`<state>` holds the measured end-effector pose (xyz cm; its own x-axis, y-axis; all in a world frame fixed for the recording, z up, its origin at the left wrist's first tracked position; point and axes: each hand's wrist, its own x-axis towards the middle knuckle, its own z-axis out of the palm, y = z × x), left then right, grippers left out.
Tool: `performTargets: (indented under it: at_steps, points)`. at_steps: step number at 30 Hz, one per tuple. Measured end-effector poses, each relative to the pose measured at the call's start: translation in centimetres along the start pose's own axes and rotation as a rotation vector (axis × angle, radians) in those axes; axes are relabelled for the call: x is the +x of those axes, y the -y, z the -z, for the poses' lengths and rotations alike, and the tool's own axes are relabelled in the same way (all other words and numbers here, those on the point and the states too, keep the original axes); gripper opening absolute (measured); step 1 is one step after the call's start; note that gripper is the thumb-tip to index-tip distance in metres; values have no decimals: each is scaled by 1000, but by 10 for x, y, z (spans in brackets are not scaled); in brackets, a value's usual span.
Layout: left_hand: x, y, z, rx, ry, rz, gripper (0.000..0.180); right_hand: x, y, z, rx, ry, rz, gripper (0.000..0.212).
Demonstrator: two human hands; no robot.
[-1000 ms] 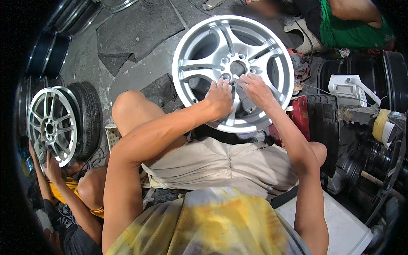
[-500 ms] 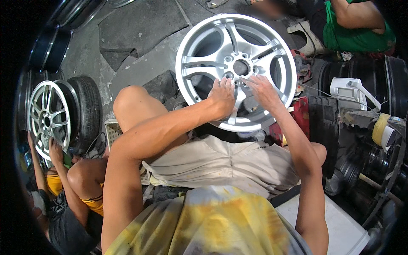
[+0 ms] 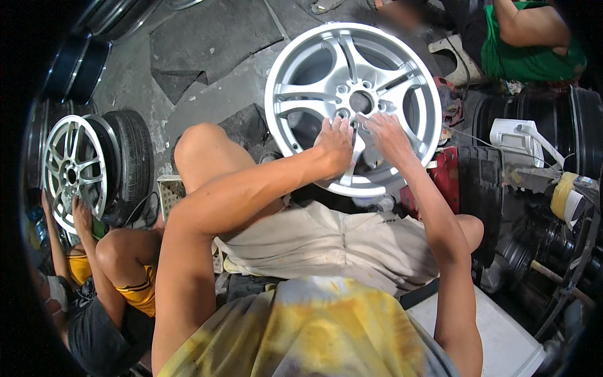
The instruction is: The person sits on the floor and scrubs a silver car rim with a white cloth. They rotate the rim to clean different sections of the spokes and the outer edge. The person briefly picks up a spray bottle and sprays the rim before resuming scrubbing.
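A silver alloy wheel rim (image 3: 342, 184) with split double spokes and a round centre hole lies face up in front of my knees. My left hand (image 3: 336, 146) rests on it below and left of the hub, fingers stretched toward the bolt holes and thumb side low on a spoke. Just right of it, my right hand (image 3: 388, 137) reaches the hub's lower right edge. Its fingers are slightly bent and spread, with the tips at the metal. Both hands appear open, though their undersides are hidden. No tool shows in either.
At left, a person's hand (image 3: 81, 213) touches another silver rim (image 3: 73, 176), beside a tyre (image 3: 132, 166). Black rims (image 3: 76, 68) stand behind. At upper right sits a person in a green top (image 3: 531, 53). A white plastic container (image 3: 516, 141), a red case (image 3: 445, 173) and metal framing (image 3: 575, 257) crowd the right.
The whole view has shifted slightly, so everything sits a little to the right. My hands keep almost the same place on the rim, with only small finger movement.
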<state>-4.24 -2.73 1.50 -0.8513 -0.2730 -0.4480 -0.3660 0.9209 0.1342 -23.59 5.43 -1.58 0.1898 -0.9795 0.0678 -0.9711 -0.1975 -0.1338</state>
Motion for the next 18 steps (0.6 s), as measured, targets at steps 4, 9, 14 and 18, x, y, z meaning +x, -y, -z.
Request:
performTargets:
  at_steps: [4, 9, 14, 18]
  points:
    - [1, -6, 1, 34, -12, 3, 91, -7, -8, -4, -40, -59, 27, 36]
    - [8, 3, -2, -58, -34, -78, 87, 7, 2, 6, -86, 40, -1, 34]
    - [13, 20, 53, -329, 131, -104, 70, -51, -28, 52, -55, 6, -181, 45]
    - [27, 37, 54, -251, -121, -8, 63, -99, -33, 102, 96, -214, -366, 40]
